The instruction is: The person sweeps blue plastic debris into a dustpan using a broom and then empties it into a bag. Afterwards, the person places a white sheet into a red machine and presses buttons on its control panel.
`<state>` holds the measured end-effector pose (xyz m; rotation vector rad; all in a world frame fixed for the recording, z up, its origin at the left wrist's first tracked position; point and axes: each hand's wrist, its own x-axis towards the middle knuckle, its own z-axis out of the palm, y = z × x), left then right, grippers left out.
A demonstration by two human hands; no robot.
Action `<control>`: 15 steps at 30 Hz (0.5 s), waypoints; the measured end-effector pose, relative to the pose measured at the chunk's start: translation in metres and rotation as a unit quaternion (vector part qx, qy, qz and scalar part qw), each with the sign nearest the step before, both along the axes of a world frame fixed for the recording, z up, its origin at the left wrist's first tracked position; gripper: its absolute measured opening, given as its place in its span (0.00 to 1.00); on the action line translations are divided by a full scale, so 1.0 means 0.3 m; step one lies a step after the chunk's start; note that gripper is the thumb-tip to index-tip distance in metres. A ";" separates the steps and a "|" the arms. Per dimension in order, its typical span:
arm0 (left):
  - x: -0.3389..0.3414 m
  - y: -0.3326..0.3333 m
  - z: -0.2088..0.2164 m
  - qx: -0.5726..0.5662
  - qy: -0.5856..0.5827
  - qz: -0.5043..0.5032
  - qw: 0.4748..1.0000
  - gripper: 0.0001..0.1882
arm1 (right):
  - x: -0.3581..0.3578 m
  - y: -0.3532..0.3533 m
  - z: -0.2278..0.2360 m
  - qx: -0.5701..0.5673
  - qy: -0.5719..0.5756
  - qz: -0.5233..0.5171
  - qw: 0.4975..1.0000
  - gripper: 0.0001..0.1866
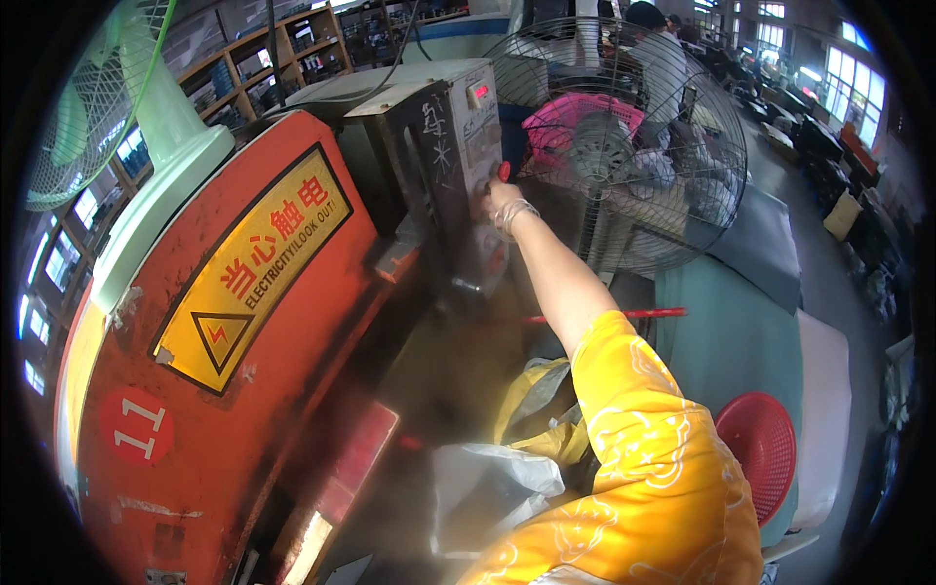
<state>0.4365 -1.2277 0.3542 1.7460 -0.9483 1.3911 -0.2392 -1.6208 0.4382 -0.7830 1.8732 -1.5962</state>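
My right hand (505, 202) reaches up to the front of a grey control box (475, 136), with a clear band around its wrist. Its fingers look curled in against the panel, and the back of the hand hides what they grip. Just above them a red knob (504, 172) sticks out. Higher on the panel is a small lit red display (480, 92). The arm is stretched out in a yellow patterned sleeve (643, 429). My left hand is out of the picture.
An orange machine body (127, 341) with a yellow warning label (255, 268) fills the left. A green fan (146, 146) stands above it. Right of the control box are a wire-cage fan (600, 146) and a pink basket (565, 122). Lower down are a white bag (487, 492) and a red basket (760, 453).
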 end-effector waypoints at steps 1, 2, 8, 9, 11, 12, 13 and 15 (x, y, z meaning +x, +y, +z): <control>-0.001 0.000 0.011 0.004 -0.008 -0.001 1.000 0.24 | -0.006 -0.009 0.008 -0.026 -0.119 0.016 0.992 0.24; 0.000 0.000 0.025 0.007 -0.017 -0.002 1.000 0.24 | -0.005 -0.009 0.007 -0.053 -0.249 0.048 0.966 0.23; 0.005 0.004 0.095 0.004 0.000 -0.021 1.000 0.22 | 0.146 0.190 -0.231 -0.192 -0.250 -0.014 0.949 0.23; 0.006 0.004 0.101 0.000 0.013 -0.027 1.000 0.22 | 0.199 0.238 -0.299 -0.163 -0.262 -0.070 0.948 0.23; 0.004 0.003 0.106 -0.001 0.012 -0.026 1.000 0.22 | 0.299 0.336 -0.425 -0.113 -0.256 -0.119 0.953 0.20; 0.004 0.003 0.105 -0.001 0.012 -0.024 1.000 0.22 | 0.347 0.359 -0.464 -0.135 -0.306 -0.158 0.929 0.19; 0.004 0.003 0.106 -0.011 0.001 -0.025 1.000 0.22 | 0.383 0.375 -0.488 -0.093 -0.372 -0.144 0.912 0.21; 0.007 0.004 0.105 -0.008 -0.011 -0.020 1.000 0.22 | 0.435 0.377 -0.503 -0.060 -0.502 -0.123 0.854 0.24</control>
